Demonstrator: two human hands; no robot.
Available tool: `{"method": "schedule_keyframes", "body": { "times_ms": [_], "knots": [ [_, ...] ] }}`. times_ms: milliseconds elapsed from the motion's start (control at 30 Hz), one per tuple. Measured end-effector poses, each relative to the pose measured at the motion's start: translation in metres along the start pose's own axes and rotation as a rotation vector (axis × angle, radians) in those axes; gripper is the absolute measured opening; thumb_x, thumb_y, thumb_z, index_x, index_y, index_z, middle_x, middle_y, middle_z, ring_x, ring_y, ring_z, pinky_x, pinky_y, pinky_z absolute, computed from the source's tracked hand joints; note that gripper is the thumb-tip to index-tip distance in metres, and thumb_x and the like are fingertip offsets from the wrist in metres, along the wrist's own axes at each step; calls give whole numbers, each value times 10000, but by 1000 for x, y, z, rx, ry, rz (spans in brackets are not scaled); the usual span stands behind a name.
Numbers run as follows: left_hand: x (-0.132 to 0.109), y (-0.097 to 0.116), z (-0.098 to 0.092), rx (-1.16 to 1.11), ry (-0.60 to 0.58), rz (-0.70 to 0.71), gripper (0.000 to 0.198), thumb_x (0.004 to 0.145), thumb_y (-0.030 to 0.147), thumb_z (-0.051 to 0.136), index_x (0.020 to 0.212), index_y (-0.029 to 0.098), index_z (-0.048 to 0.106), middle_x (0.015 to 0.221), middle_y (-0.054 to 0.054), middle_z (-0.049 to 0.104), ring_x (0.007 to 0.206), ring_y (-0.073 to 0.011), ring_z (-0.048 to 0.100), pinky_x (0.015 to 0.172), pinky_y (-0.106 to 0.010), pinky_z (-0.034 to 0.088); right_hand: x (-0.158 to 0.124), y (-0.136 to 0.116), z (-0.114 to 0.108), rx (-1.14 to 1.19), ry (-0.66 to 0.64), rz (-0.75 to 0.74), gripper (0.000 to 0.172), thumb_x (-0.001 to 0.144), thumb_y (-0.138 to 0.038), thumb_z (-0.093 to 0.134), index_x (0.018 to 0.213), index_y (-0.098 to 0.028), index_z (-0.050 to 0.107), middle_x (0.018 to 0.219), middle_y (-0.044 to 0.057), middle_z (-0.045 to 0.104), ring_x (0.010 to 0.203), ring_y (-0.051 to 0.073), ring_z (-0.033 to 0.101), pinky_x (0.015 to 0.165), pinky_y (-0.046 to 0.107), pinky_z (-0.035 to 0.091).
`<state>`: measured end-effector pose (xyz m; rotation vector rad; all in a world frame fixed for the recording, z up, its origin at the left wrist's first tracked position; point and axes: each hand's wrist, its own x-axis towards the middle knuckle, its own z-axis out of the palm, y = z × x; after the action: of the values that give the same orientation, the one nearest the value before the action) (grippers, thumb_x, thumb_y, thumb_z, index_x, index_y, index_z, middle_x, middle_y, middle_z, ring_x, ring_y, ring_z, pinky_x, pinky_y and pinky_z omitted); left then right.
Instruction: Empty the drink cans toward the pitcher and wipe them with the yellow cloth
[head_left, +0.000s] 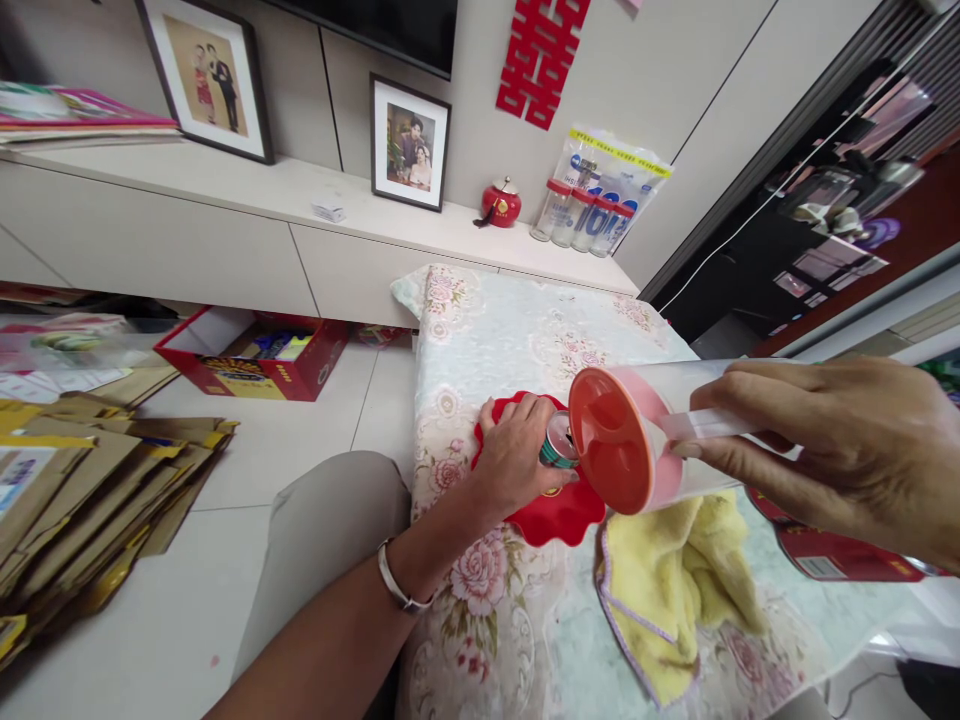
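My left hand (517, 450) is closed around a small green drink can (559, 438), whose silvery top faces up and right. Below that hand lies a red scalloped tray (559, 522). In my right hand (817, 450) is a clear plastic pitcher (675, 382), gripped by its whitish handle (709, 424). The pitcher is tipped on its side, with its orange-red round end (611, 440) toward the can. They look close together, but I cannot tell whether they touch. A yellow cloth (675, 590) lies crumpled beneath the pitcher.
A floral cloth (480, 590) covers the table. Red packaging (840, 545) lies at its right. Beyond stands a white cabinet with picture frames (410, 145), a red pot (501, 203) and lidded jars (581, 220). Flattened cardboard (112, 490) and a red box (255, 360) occupy the floor at left.
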<state>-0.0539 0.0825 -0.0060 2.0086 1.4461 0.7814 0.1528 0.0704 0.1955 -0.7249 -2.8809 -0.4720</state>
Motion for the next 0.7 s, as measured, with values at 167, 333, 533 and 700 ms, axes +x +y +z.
{"method": "schedule_keyframes", "body": {
  "times_ms": [167,333,533,700],
  "knots": [
    [-1,0,0,15,-1,6,519,796,396,915,1115,268,526,1322,-78,700,1272,-337,659,1231,-639,302,0,-4,-4,9,-8,8,227,1163,-416,467,989,-286,533,707,-31,611,495,158,529,476,320,375],
    [-2,-1,0,40,-3,29,521,794,391,902,1132,261,528,1311,-81,700,1259,-348,662,1234,-657,309,-3,-7,-6,1,-27,39,273,1153,-450,455,945,-289,528,762,1,667,495,178,541,470,354,383],
    [-2,-2,1,50,4,47,500,810,404,888,1131,259,532,1311,-98,713,1247,-347,665,1230,-662,316,-5,-9,-4,0,-19,49,257,1142,-440,456,934,-301,517,744,9,665,497,204,544,473,384,369],
    [-2,-3,3,55,24,53,509,814,434,890,1132,255,535,1312,-98,719,1236,-349,672,1226,-667,326,-2,-9,-4,4,-17,41,280,1149,-445,445,926,-294,522,764,13,687,491,192,558,465,373,386]
  ]
}}
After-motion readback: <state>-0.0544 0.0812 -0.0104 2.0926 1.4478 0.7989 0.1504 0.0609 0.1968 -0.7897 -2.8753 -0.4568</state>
